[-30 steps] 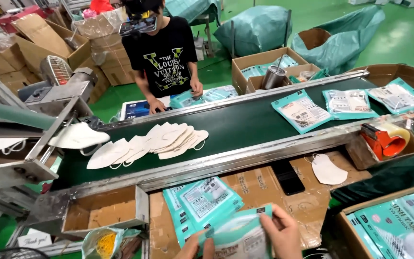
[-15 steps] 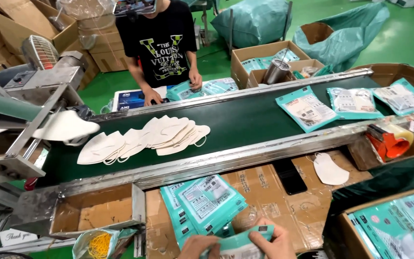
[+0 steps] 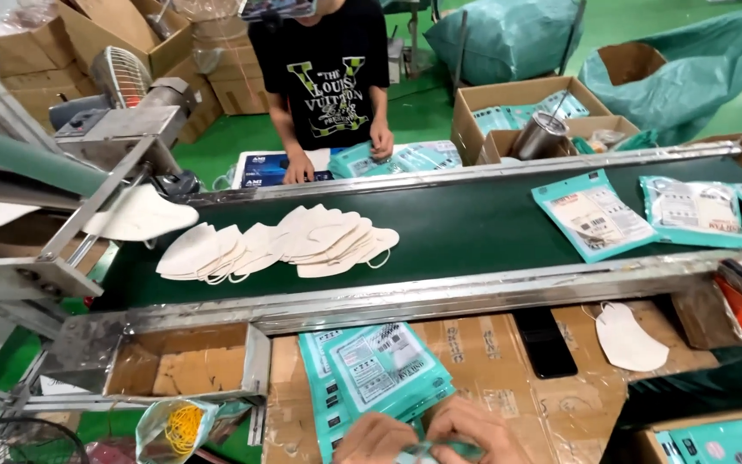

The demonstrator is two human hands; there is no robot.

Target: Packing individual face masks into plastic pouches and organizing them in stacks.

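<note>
Both hands, left hand (image 3: 377, 440) and right hand (image 3: 472, 430), are pinching a teal pouch (image 3: 429, 450) between them, just below the pouch stack (image 3: 380, 371).

Bright, even overhead light, soft shadows, mild glare on plastic packets; wide-angle bending at edges, slightly soft.

We have one view only, from the camera worn on the head, looking steeply down and forward across the bench (image 3: 491, 404) close below us to the green conveyor belt (image 3: 474, 232) running from nine to three o'clock, with another person (image 3: 328, 77) facing us at twelve.
</note>
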